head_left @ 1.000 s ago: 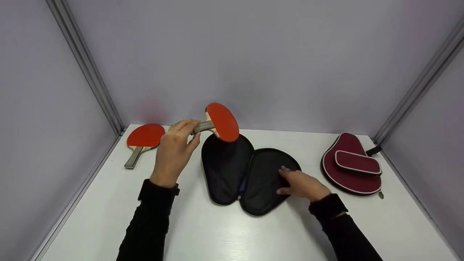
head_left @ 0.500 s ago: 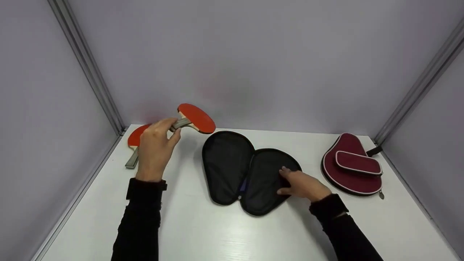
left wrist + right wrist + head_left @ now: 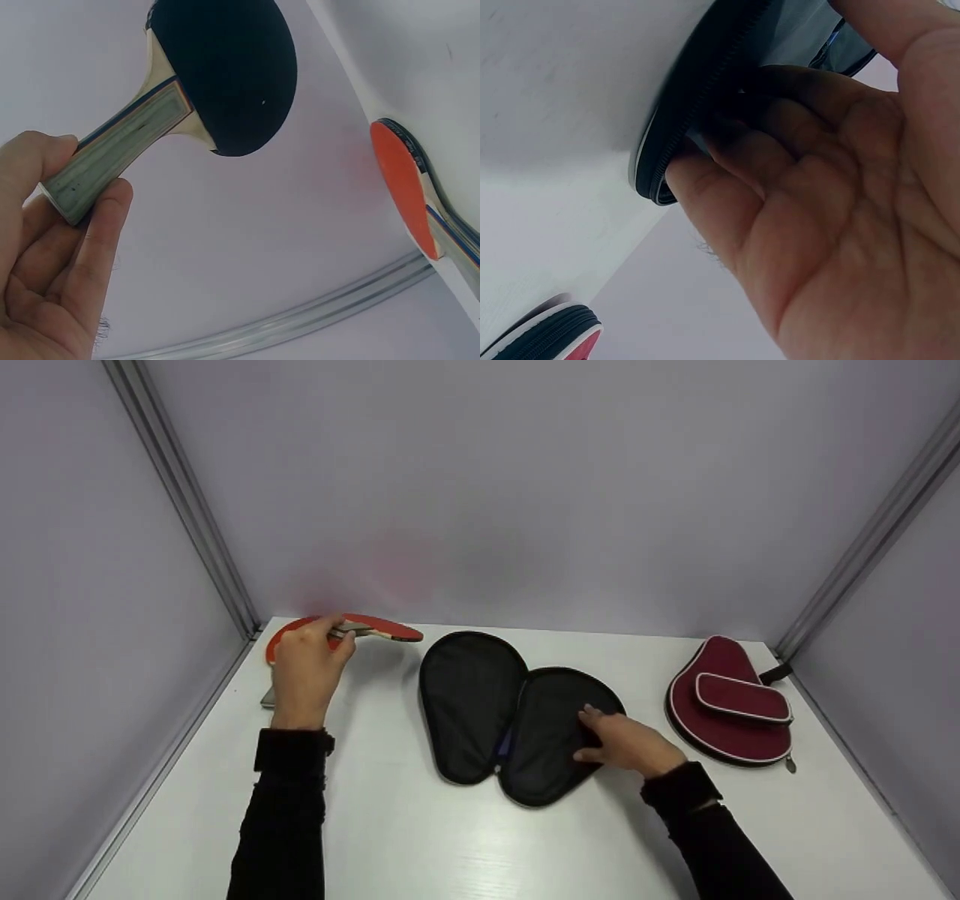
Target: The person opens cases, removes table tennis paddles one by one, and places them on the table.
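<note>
My left hand pinches a table tennis paddle by the end of its handle, at the back left. Its red face points up in the head view; the left wrist view shows the black face and the thumb and fingers on the grip. Behind this hand lies a second red paddle, partly hidden. A black paddle case lies unfolded in the middle of the table. My right hand rests on its right half, fingers loosely bent inside the zippered edge, thumb apart from them.
A maroon paddle case with white piping and a small front pocket lies at the right of the white table. Grey panels rise behind and at both sides, with metal rails in the corners.
My left hand has carried the paddle left and down, from above the black case toward the second paddle, tilting it flatter. The right hand has stayed on the case.
</note>
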{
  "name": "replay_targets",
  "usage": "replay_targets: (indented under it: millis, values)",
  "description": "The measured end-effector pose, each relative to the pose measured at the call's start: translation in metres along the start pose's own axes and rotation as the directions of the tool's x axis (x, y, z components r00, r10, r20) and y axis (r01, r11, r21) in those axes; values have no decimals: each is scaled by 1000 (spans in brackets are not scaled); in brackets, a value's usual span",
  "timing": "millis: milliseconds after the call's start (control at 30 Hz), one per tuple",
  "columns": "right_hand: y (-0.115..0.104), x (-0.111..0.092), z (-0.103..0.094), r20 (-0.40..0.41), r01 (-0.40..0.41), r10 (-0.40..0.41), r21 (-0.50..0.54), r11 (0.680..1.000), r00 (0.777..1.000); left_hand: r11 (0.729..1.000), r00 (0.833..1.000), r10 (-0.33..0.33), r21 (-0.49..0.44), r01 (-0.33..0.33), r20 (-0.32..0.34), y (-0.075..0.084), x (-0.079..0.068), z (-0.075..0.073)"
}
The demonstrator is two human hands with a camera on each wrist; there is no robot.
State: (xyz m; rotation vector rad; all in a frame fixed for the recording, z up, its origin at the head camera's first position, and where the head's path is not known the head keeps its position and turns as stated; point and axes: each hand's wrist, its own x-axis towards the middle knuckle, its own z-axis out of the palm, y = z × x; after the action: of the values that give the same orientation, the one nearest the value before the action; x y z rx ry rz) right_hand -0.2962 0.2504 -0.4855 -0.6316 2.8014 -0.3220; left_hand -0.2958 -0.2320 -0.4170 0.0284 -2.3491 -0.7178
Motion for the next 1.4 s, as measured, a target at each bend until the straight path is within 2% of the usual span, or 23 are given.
replay_targets:
  millis: [267, 600, 733, 867, 1033, 1200, 1400]
  values:
    - [-1, -1, -2, 0, 4, -4, 9, 1000, 1000, 997, 998, -47, 63, 44, 50, -10, 1, 6]
    - [-2, 0, -2, -5, 8, -8, -7, 1000, 1000, 989, 992, -103, 118, 94, 71, -14, -5, 18]
    - [-2, 0, -2, -4, 2, -2, -8, 1000, 1000, 986, 987, -106, 139, 89, 124, -19, -7, 21]
    - [-2, -1, -2, -2, -6, 6, -8, 1000, 1000, 983, 971, -102, 169, 65, 215, -21, -7, 22]
    - [-2, -1, -3, 0, -6, 6, -13, 1000, 1000, 983, 941, -125, 167, 74, 315, -22, -7, 21]
    - [-2, -2, -2, 6, 0, 0, -11, 1000, 1000, 989, 916, -128, 112, 92, 380, -25, -9, 24]
    - [-3, -3, -3, 12, -6, 6, -8, 1000, 1000, 990, 888, -132, 106, 95, 441, -30, -12, 25]
